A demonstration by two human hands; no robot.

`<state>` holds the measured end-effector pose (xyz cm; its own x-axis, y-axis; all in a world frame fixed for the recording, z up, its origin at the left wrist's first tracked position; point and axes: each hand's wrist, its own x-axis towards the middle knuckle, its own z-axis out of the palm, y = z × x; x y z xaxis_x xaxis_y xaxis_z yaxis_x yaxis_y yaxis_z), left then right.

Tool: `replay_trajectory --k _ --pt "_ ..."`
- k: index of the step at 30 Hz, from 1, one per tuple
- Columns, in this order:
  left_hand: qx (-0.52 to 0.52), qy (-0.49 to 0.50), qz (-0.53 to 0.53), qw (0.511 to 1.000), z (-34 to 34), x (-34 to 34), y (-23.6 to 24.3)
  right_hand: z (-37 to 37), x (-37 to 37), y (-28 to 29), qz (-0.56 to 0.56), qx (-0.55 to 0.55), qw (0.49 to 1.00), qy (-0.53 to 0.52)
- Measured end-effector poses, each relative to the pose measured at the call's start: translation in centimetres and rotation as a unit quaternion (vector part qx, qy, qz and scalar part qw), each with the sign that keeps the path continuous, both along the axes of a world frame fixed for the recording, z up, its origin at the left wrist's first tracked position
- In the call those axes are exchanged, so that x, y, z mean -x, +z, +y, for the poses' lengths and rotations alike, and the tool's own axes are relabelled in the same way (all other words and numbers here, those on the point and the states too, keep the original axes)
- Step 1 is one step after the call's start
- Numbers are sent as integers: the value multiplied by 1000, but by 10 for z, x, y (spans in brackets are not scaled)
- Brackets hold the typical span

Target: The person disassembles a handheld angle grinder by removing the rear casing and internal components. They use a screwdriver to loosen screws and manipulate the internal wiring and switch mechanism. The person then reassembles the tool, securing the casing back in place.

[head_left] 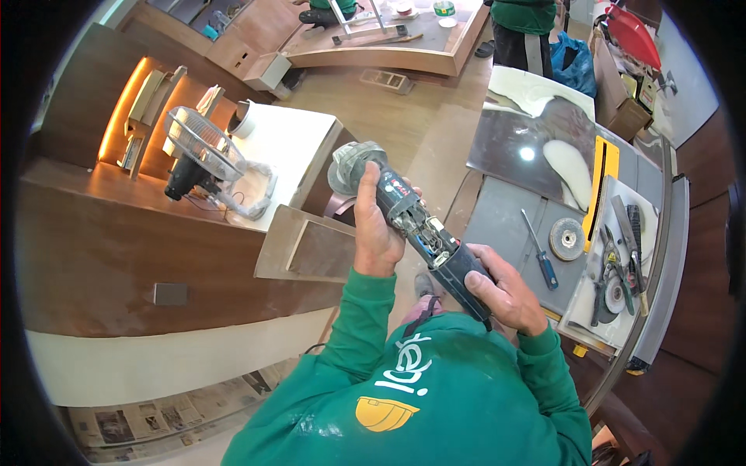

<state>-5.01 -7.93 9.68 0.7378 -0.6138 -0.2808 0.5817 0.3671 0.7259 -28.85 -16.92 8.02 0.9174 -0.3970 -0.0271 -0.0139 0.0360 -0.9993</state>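
Green sleeves nearest us, both our hands on an angle grinder (412, 225) with its housing open. Long axis runs near-right to far-left, disc guard far. Left hand (375, 233) fingers wrapped round the front body; right hand (501, 291) fingers clamped on the rear handle. Tabletop (505, 221) right, edge close: screwdriver (540, 252), grinding disc (567, 238). Open floor beyond.

Held slanted between both hands: dark angle grinder (412, 225), housing opened, inner wiring exposed, guarded disc end pointing up-left.
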Motion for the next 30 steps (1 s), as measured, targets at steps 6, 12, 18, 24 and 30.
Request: replay_trajectory --k 6,12,18,24,30 --pt "-12 22 -114 993 1 -4 -15 -10 0 -28 35 -323 944 63" --pt "53 15 62 997 -14 6 7 0 -3 -48 -37 -467 881 67" --pt "16 65 -21 998 -18 -7 1 17 10 1 -1 -214 977 6" --pt "18 104 -74 992 -22 -3 15 23 17 -16 29 -105 992 -58" --pt "59 89 -126 986 -27 -13 27 15 32 -29 120 -138 983 -30"
